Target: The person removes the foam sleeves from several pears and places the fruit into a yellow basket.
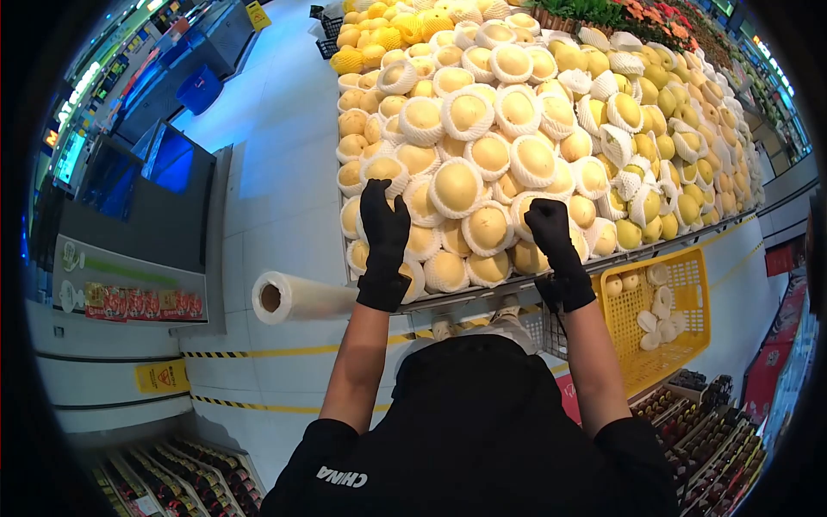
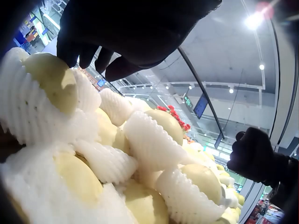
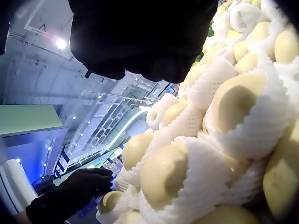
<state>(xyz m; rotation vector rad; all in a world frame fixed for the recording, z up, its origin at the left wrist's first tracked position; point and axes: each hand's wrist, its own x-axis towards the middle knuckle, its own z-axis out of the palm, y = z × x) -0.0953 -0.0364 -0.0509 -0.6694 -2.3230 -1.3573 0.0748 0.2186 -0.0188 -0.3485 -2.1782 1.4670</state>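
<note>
A large sloping pile of round, pale yellow fruit in white foam nets fills the display before me. My black-gloved left hand hovers over its front left corner, holding nothing. In the left wrist view its loosely bent fingertips are right by a netted fruit. My right hand, gloved too, is above the front edge of the pile, fingers curled in with nothing visible in them. The right wrist view has these knuckles above the netted fruit.
A roll of clear plastic bags sticks out at the display's front left corner. To the right stands a yellow crate with some fruit and loose foam nets. Potted flowers line the back. Fruit boxes sit behind on the right.
</note>
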